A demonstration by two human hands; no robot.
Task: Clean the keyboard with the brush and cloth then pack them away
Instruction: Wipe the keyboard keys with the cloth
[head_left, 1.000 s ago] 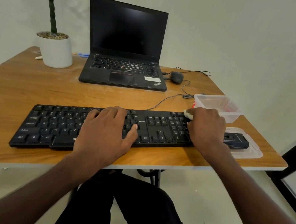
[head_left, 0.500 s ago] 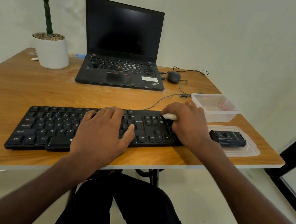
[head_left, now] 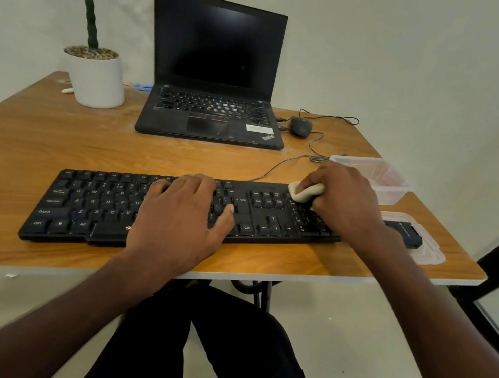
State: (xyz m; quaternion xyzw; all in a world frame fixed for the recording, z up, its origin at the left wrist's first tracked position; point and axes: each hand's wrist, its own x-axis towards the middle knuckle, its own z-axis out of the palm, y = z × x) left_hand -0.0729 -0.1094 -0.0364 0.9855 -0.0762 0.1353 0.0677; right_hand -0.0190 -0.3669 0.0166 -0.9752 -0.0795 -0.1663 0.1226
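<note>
A black keyboard (head_left: 87, 206) lies along the near edge of the wooden table (head_left: 54, 140). My left hand (head_left: 179, 214) rests flat on its middle keys, fingers spread. My right hand (head_left: 340, 199) grips a bunched white cloth (head_left: 304, 192) and presses it onto the far right corner of the keyboard, over the number pad. A black brush (head_left: 406, 233) lies on a clear plastic lid (head_left: 425, 257) just right of the keyboard, partly hidden by my right wrist.
A clear plastic container (head_left: 385, 180) stands behind my right hand. Further back sit an open black laptop (head_left: 211, 86), a wired mouse (head_left: 300, 126) with its cable, and a potted plant (head_left: 95, 75) at the back left. The table's right edge is near the lid.
My right hand slid the cloth left across the number pad, then back right and toward the keyboard's far edge. My left hand stayed on the middle keys.
</note>
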